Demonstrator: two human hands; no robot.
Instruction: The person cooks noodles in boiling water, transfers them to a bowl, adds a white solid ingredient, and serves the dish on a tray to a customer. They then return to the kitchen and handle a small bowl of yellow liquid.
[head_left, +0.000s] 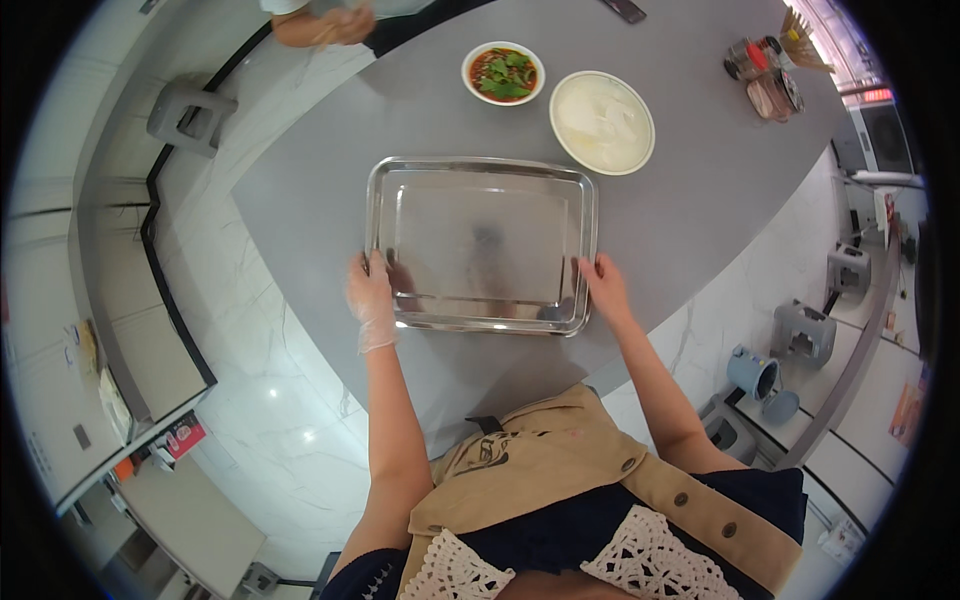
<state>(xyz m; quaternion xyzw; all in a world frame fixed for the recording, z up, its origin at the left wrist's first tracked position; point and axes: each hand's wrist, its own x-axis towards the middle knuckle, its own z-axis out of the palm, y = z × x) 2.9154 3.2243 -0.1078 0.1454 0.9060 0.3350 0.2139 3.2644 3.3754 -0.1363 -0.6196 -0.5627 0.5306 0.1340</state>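
A shiny rectangular stainless steel tray (480, 240) lies before me on or just over the grey table; nothing rests in it. My left hand (370, 289), in a clear disposable glove, grips its left rim near the front corner. Bare, my right hand (606, 285) holds the opposite rim at about the same height. Beyond the tray's far edge stands a white bowl of red sauce (503, 73) topped with green leaves. To its right, close to the tray's far right corner, is a larger bowl (602, 123) filled with a smooth white food.
Seasoning jars (769, 82) and a bundle of wooden sticks (806, 45) stand at the table's far right. A dark phone-like object (626, 10) lies at the far edge. Another person's hand (349, 26) is at the upper left. Grey stools (191, 118) stand on the floor around the table (300, 187).
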